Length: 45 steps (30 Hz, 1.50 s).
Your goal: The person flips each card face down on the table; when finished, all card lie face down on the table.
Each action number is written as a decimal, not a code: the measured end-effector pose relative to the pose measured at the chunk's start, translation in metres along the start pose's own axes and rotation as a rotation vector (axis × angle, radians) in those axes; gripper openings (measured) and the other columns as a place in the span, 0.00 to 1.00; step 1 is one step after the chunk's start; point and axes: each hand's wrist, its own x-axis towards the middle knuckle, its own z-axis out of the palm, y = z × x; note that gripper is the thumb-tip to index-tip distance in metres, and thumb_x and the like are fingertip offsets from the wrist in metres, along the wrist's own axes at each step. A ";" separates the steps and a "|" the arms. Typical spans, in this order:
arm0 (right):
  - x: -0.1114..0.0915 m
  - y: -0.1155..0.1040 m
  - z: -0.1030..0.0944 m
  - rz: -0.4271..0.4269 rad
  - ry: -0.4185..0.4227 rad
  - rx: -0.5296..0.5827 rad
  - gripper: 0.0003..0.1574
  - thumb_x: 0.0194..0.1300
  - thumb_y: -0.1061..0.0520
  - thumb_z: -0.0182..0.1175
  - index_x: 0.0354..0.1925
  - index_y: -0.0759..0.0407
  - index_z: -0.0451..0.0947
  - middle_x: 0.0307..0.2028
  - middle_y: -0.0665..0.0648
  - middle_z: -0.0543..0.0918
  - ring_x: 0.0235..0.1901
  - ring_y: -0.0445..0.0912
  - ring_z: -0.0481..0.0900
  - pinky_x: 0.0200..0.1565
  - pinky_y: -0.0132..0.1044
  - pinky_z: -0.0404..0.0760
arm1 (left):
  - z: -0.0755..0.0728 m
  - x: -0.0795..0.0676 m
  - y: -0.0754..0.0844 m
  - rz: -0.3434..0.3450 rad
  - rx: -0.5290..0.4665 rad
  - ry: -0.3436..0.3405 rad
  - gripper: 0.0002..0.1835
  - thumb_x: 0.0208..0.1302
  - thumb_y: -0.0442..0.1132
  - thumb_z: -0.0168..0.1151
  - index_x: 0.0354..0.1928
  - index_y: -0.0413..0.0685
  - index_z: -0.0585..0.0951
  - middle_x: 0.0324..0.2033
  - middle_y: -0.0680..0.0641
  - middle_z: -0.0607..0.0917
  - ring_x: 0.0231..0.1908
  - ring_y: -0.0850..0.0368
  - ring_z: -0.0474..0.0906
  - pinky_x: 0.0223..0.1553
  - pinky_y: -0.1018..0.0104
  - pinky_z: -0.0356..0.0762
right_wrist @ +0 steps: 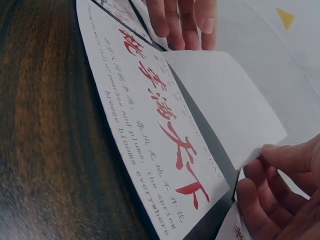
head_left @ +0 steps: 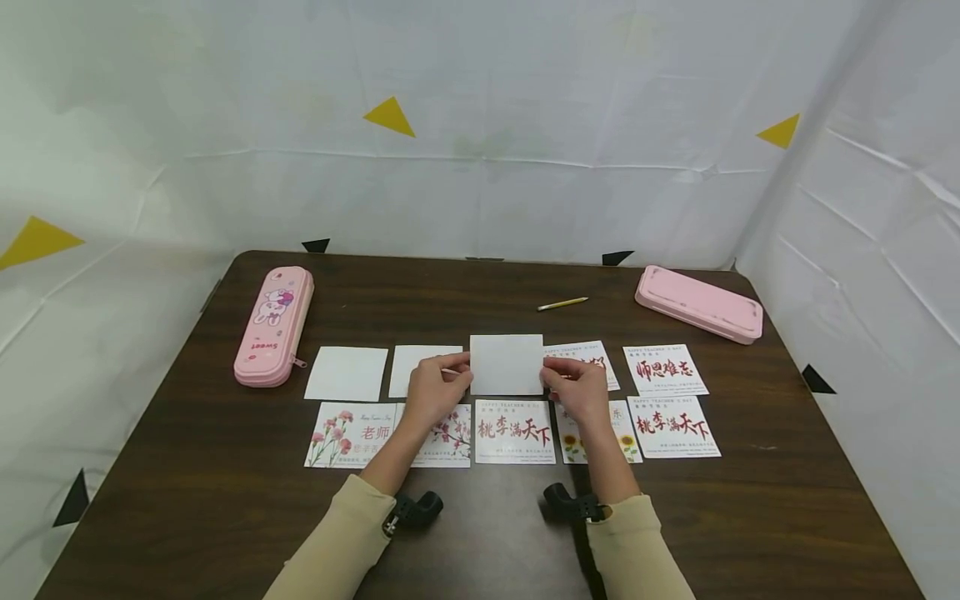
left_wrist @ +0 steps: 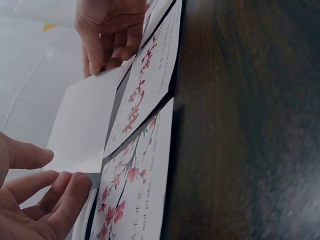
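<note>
A blank white card (head_left: 506, 365) is held by its two sides, in the middle of the rows of cards. My left hand (head_left: 438, 387) pinches its left edge, thumb and fingertips meeting there. At the opposite edge my right hand (head_left: 581, 390) pinches it between thumb and fingers, clearest at the corner in the right wrist view. Just below the blank card lies a card with red lettering (head_left: 514, 432). A blossom-branch card (left_wrist: 127, 185) lies partly under my left forearm in the head view. My right wrist partly covers a sunflower card (head_left: 624, 429).
Two more blank cards, one at the far left (head_left: 347, 373), lie in the upper row. Red-lettered cards (head_left: 665, 370) lie right, a carnation card (head_left: 348, 435) left. Pink pencil cases stand left (head_left: 273, 325) and right (head_left: 699, 304); a pencil (head_left: 562, 304) lies behind the cards.
</note>
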 end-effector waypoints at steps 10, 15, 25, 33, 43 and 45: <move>-0.001 -0.002 0.002 -0.027 0.037 -0.112 0.15 0.62 0.60 0.67 0.48 0.62 0.86 0.40 0.62 0.87 0.30 0.47 0.81 0.26 0.31 0.78 | 0.000 -0.005 0.003 0.000 0.034 -0.054 0.18 0.65 0.38 0.62 0.56 0.42 0.83 0.41 0.46 0.86 0.42 0.52 0.84 0.43 0.59 0.80; -0.001 -0.003 0.002 -0.051 0.047 -0.170 0.15 0.60 0.60 0.68 0.47 0.62 0.86 0.39 0.61 0.87 0.27 0.45 0.81 0.24 0.31 0.77 | -0.001 -0.007 0.004 -0.009 0.053 -0.071 0.18 0.66 0.40 0.62 0.56 0.43 0.83 0.42 0.46 0.87 0.43 0.52 0.84 0.44 0.57 0.80; -0.004 -0.005 0.002 -0.089 0.044 -0.324 0.16 0.61 0.58 0.67 0.48 0.60 0.86 0.41 0.59 0.88 0.42 0.52 0.85 0.43 0.46 0.79 | -0.002 -0.012 0.012 0.005 0.071 -0.101 0.18 0.66 0.41 0.62 0.56 0.42 0.83 0.47 0.43 0.86 0.45 0.51 0.84 0.47 0.56 0.80; -0.006 -0.005 0.003 -0.102 0.045 -0.358 0.16 0.63 0.56 0.66 0.48 0.60 0.86 0.42 0.59 0.87 0.44 0.53 0.84 0.45 0.47 0.78 | -0.003 -0.014 0.016 0.035 0.105 -0.151 0.19 0.67 0.42 0.60 0.56 0.41 0.82 0.46 0.41 0.87 0.47 0.50 0.84 0.50 0.50 0.78; -0.008 -0.007 0.003 -0.103 0.031 -0.366 0.16 0.64 0.55 0.65 0.49 0.59 0.86 0.44 0.60 0.87 0.46 0.53 0.84 0.46 0.47 0.79 | -0.004 -0.015 0.017 0.041 0.112 -0.143 0.18 0.66 0.41 0.61 0.55 0.41 0.83 0.47 0.41 0.86 0.47 0.49 0.84 0.51 0.49 0.78; -0.008 -0.007 0.003 -0.103 0.027 -0.361 0.16 0.64 0.55 0.65 0.49 0.60 0.85 0.44 0.60 0.87 0.47 0.54 0.83 0.46 0.47 0.78 | -0.004 -0.016 0.018 0.041 0.111 -0.142 0.18 0.66 0.41 0.60 0.55 0.41 0.83 0.47 0.40 0.86 0.48 0.48 0.84 0.51 0.49 0.77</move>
